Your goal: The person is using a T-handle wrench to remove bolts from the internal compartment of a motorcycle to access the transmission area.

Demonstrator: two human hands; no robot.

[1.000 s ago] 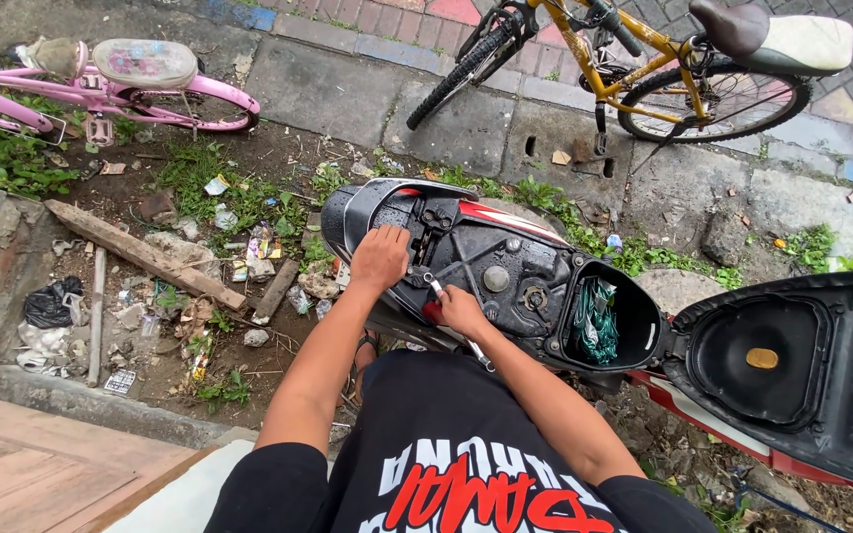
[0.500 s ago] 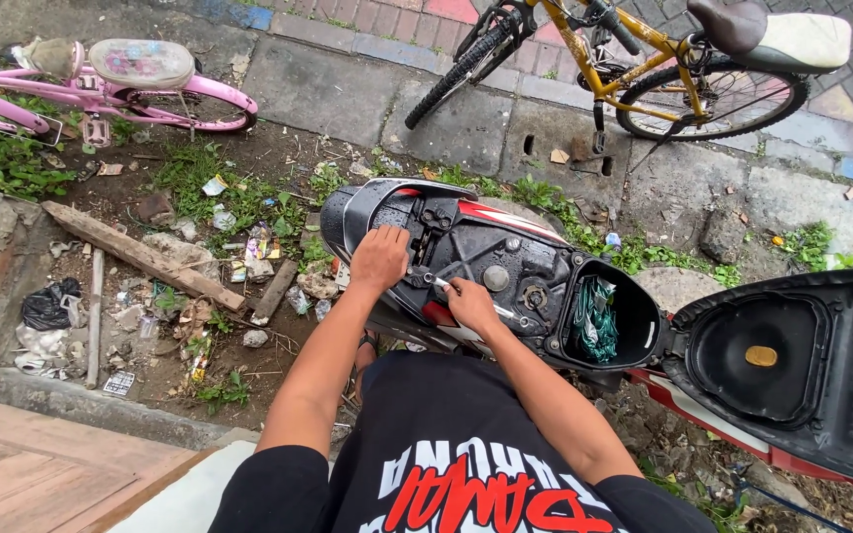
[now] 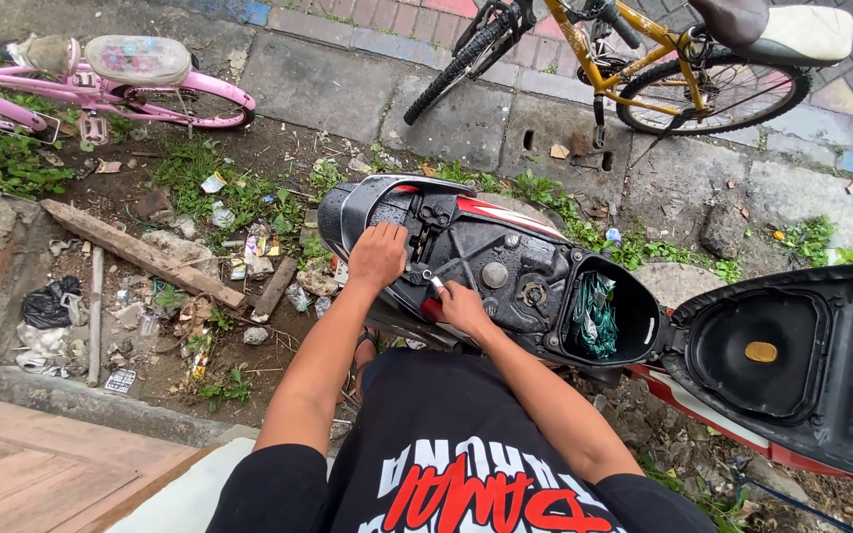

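I look down at the rear of a black and red scooter (image 3: 505, 266) whose seat (image 3: 792, 355) is flipped open to the right. My left hand (image 3: 377, 255) rests flat on the tail of the scooter body, fingers together. My right hand (image 3: 463, 306) grips a small metal wrench (image 3: 428, 278), its head set on a fitting in the black under-seat frame. A green cloth (image 3: 599, 318) lies in the open storage well.
A pink child's bicycle (image 3: 101, 84) stands at the upper left and a yellow bicycle (image 3: 634, 59) at the top on the paved strip. Wooden planks (image 3: 135, 252), stones and litter cover the dirt to the left. A wooden platform (image 3: 22, 464) lies at the lower left.
My right hand has shifted slightly on the wrench near the frame. My left hand stays on the tail. The view is otherwise the same.
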